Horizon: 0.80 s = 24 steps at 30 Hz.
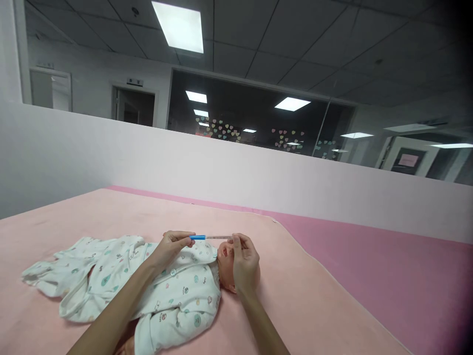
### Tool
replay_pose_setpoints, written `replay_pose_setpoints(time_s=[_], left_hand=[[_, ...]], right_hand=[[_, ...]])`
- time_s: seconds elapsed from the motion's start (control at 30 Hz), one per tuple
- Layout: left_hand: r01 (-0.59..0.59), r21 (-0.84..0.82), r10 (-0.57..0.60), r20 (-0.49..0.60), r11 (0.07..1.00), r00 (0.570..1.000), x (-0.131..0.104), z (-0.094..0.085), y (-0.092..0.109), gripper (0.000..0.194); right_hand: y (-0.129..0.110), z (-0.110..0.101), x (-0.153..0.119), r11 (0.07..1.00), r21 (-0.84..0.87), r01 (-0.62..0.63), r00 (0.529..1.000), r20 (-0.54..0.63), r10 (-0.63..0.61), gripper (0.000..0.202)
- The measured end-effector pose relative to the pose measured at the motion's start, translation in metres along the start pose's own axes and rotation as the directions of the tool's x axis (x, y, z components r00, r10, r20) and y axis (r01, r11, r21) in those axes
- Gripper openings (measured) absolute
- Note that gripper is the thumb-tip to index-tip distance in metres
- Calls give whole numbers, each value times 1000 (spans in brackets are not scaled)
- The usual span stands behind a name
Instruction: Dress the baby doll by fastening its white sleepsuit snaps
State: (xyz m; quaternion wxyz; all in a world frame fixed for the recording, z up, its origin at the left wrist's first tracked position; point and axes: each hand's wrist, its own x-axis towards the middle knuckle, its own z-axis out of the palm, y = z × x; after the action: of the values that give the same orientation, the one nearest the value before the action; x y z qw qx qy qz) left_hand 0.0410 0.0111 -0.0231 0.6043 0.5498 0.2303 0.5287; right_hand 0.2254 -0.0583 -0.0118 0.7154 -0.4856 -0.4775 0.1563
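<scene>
A doll (226,266) lies on its back in a white printed baby outfit (179,291), its head to the right. Above its chest and face, a thin thermometer (218,237) with a blue end is held level between both hands. My left hand (173,246) pinches the blue end. The clear end is between the fingertips of my right hand (245,259), which covers part of the doll's head. The doll's mouth is visible. One doll hand shows at the lower sleeve, partly behind my left forearm.
A peach blanket (295,296) spreads under the doll over a pink mat (369,261). A low white wall (221,167) runs behind it. Beyond the wall are a dark window (251,108) with heart stickers and a doorway (135,106).
</scene>
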Motion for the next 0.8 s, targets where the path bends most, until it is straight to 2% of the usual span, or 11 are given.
replay_pose_setpoints(time_s=[0.2, 0.33, 0.43, 0.5, 0.6, 0.63, 0.67, 0.7, 0.73, 0.77, 0.8], left_hand=[[-3, -170, 13, 55, 985, 998, 2, -10, -5, 23], [49, -323, -22, 87, 945, 996, 5, -13, -14, 22], [40, -347, -9, 91, 937, 996, 6, -15, -18, 22], [23, -318, 1, 74, 948, 997, 6, -16, -19, 23], [7, -165, 7, 82, 986, 997, 3, -11, -18, 32], [12, -58, -5, 122, 998, 993, 2, -8, -17, 37], [13, 84, -28, 174, 996, 984, -1, -3, -16, 41], [-2, 249, -56, 227, 968, 972, -3, 2, -15, 44], [-43, 414, -79, 271, 909, 959, -6, 7, -14, 47], [-106, 557, -85, 306, 824, 948, -9, 12, -14, 47], [-180, 665, -74, 334, 724, 940, -11, 17, -13, 46]], right_hand=[[-1, 4, -10, 997, -62, 47, 999, 25, -45, 28], [10, 4, -11, 984, -79, 157, 987, -27, -159, 25], [13, 5, -12, 945, -154, 289, 951, -70, -302, 20], [8, 4, -13, 876, -234, 423, 892, -60, -447, 14], [-3, -8, -22, 682, -325, 655, 723, 8, -691, 13], [-5, -16, -30, 621, -357, 698, 672, 27, -740, 19], [-6, -25, -39, 576, -408, 709, 643, 38, -764, 25], [-5, -36, -51, 559, -474, 680, 648, 34, -761, 29], [-2, -47, -65, 561, -566, 604, 687, 12, -727, 30], [1, -59, -80, 560, -644, 521, 733, 2, -680, 29], [5, -69, -95, 561, -664, 494, 748, -4, -663, 27]])
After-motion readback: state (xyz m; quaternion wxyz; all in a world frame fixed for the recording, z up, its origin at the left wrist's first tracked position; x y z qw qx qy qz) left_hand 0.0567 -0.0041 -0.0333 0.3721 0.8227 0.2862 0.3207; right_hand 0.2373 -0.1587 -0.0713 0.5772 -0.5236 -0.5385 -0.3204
